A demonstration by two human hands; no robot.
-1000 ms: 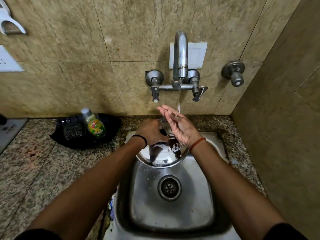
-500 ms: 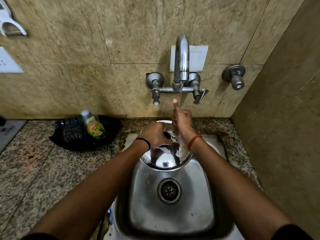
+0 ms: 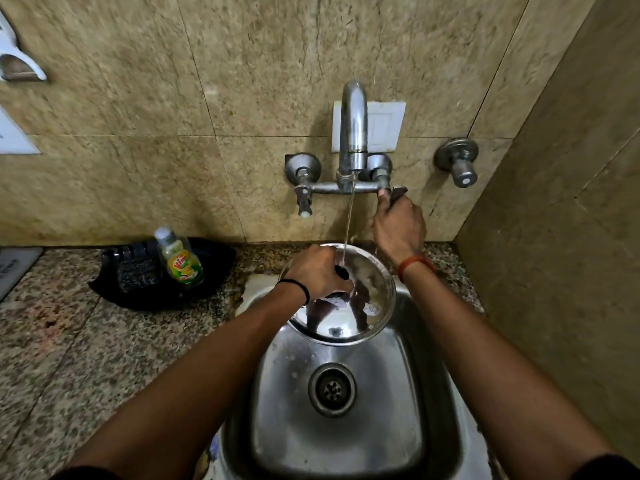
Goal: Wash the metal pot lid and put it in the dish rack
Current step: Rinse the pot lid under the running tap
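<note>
A round shiny metal pot lid [image 3: 360,317] hangs over the back of the steel sink [image 3: 412,393]. My left hand [image 3: 318,271] grips its black knob from above. A thin stream of water [image 3: 349,216] falls from the curved tap [image 3: 353,126] onto the lid near the knob. My right hand [image 3: 398,223] is raised off the lid and closed around the tap's right lever handle [image 3: 398,194]. No dish rack is in view.
A black tray [image 3: 214,271] on the speckled granite counter left of the sink holds a scrubber [image 3: 136,275] and a green dish-soap bottle [image 3: 180,261]. A second valve [image 3: 459,164] sticks out of the wall at right. A tiled side wall closes the right.
My right hand has left the water stream over the lid and risen to grasp the right tap lever. The left hand still holds the lid by its knob.
</note>
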